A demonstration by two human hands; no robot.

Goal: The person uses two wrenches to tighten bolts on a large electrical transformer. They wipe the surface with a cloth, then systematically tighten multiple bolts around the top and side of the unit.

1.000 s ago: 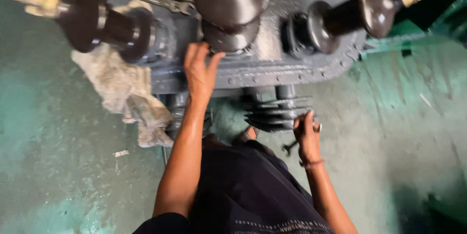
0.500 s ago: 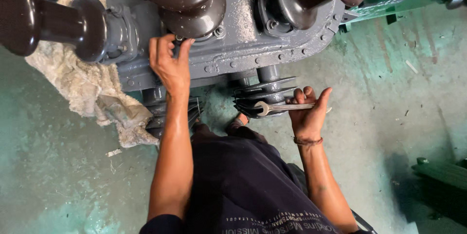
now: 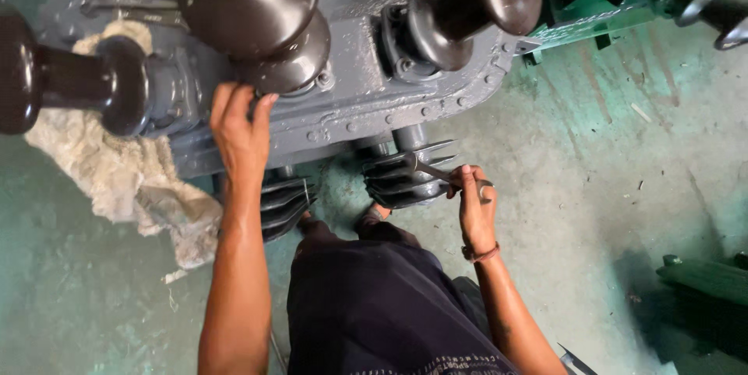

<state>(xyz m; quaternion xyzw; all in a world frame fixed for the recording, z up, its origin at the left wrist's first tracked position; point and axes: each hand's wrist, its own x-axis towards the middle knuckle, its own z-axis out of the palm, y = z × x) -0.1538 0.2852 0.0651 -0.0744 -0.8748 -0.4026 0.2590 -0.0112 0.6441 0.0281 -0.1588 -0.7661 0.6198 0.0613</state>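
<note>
Head view, left to right: pale rag [image 3: 117, 180] on floor; left hand [image 3: 240, 133] flat, fingers spread, on grey transformer lid [image 3: 366, 110] front edge; right hand [image 3: 475, 207] closed around spanner [image 3: 432, 171], its shaft angled up-left toward the cooling fins [image 3: 405, 176].

No packages, labels, signs or screens show in this view.

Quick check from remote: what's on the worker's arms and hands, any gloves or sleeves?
No gloves, no sleeves in view: both forearms bare. The right hand has a thin band at the wrist. The left hand wears nothing. Dark clothing covers the lap.
</note>
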